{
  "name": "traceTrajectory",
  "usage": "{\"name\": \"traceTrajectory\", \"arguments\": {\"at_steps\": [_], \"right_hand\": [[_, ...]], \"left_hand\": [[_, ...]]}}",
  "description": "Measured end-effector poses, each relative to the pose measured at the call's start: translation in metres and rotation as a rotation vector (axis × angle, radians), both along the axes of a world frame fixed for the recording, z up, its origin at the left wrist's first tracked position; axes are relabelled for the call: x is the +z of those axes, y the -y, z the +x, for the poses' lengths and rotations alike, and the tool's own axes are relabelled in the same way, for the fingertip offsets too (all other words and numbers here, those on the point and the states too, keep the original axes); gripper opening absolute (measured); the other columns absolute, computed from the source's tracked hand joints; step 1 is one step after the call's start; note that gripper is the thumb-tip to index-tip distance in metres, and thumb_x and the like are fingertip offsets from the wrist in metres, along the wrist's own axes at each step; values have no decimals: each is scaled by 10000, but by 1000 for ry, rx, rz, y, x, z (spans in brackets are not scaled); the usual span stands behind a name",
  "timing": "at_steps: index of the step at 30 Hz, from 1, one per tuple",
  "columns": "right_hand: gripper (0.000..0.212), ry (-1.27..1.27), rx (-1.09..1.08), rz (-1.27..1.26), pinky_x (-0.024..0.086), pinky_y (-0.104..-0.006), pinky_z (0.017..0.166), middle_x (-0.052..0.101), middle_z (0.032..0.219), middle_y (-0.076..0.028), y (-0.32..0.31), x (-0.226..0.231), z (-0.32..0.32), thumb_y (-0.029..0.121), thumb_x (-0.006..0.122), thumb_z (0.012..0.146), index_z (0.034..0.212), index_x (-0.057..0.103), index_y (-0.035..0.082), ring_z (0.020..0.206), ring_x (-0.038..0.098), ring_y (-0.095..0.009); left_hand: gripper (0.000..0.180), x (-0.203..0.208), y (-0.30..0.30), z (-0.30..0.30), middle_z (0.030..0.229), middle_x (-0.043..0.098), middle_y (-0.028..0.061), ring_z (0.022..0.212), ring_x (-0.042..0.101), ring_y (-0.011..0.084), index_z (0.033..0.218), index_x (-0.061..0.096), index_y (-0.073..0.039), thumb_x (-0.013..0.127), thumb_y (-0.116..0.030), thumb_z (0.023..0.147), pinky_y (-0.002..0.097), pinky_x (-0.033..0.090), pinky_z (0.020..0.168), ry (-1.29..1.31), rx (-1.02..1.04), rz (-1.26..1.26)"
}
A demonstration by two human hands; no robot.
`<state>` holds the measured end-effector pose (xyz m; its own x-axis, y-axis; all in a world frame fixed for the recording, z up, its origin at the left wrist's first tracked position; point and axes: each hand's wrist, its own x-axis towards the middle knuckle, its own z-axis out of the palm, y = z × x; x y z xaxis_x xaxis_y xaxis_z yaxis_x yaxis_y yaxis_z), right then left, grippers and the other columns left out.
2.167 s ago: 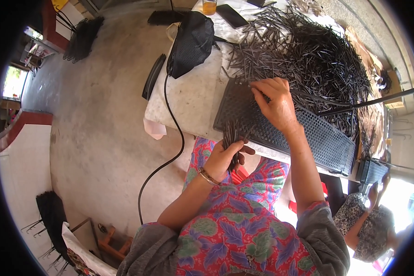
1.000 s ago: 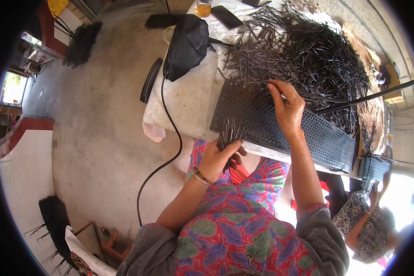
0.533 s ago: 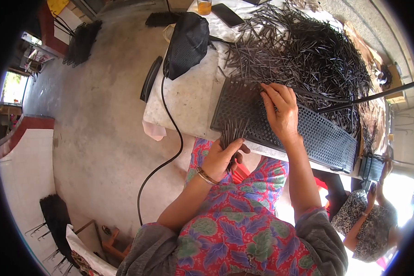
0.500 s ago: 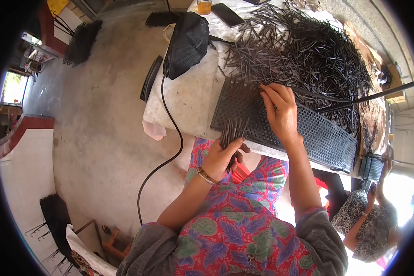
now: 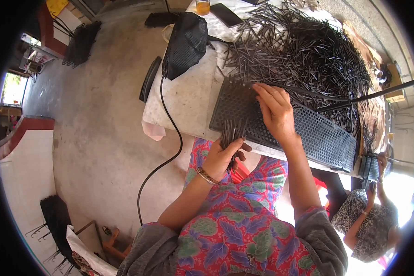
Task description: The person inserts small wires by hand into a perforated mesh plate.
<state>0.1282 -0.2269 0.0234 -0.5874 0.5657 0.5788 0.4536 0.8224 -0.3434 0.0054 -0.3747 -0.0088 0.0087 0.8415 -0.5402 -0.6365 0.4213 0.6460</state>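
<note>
A bundle of thin dark strips [image 5: 232, 132] stands upright in my left hand [image 5: 220, 157], its tops fanning out above my thumb. My right hand [image 5: 278, 114] bends over a long black panel full of round holes [image 5: 319, 134], fingertips at its far edge toward the left end. Those fingers are drawn together; whatever they pinch is too small to make out. Around the panel's left end, a few strip ends appear to stick up from the holes. Just beyond the panel spreads a big loose heap of the same dark strips [image 5: 326, 57].
A black mesh-covered lamp-like object [image 5: 186, 45] stands on the pale tabletop [image 5: 181, 108], its cable hanging to the floor. A phone [image 5: 226, 15] and a glass of amber drink [image 5: 203, 7] lie farther back. A black rod [image 5: 377, 95] crosses at right; another person [image 5: 368, 221] works there.
My right hand has shifted slightly left along the panel's far edge. My left hand keeps its place with the bundle. The other person's hands at right have moved a little.
</note>
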Motion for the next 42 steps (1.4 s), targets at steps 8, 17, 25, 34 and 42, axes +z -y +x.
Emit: {"name": "traceTrajectory", "arguments": {"at_steps": [8,17,25,34,42], "right_hand": [[233,-315,-69,-1238,503,-232,603,671,798,-69,47,5,14,137,676,845,973,653,-57,708,603,-75],[215,-481,-269,-856,482,-230,637,674,824,-68,22,21,33,93,618,862,1035,636,-32,698,595,-88],[208,-283,-268,-253,499,-354,701,667,867,-135,-8,-4,14,68,657,807,1012,651,40,768,629,-280],[216,-86,-142,-58,449,-366,755,637,913,-91,-6,-11,7,53,685,748,963,666,53,839,581,-272],[168,-39,-112,-54,432,-356,743,605,923,-66,-9,-8,13,50,677,753,921,678,50,809,550,-254]], "left_hand": [[214,10,-2,6,859,660,93,608,582,82,1027,578,-44,546,-232,929,201,411,398,-53,-1,109],[215,5,-4,22,858,655,93,603,579,83,1034,577,-33,557,-218,926,202,415,403,51,-115,67],[205,-4,-11,39,835,661,99,560,565,89,1012,586,-25,568,-205,915,233,431,427,178,-209,15],[253,-3,-7,36,852,667,102,585,587,110,1035,589,-16,543,-239,927,238,486,514,81,-143,16],[269,-3,-9,32,851,644,121,625,600,139,1082,570,-12,527,-229,930,280,515,482,190,-177,-43]]}}
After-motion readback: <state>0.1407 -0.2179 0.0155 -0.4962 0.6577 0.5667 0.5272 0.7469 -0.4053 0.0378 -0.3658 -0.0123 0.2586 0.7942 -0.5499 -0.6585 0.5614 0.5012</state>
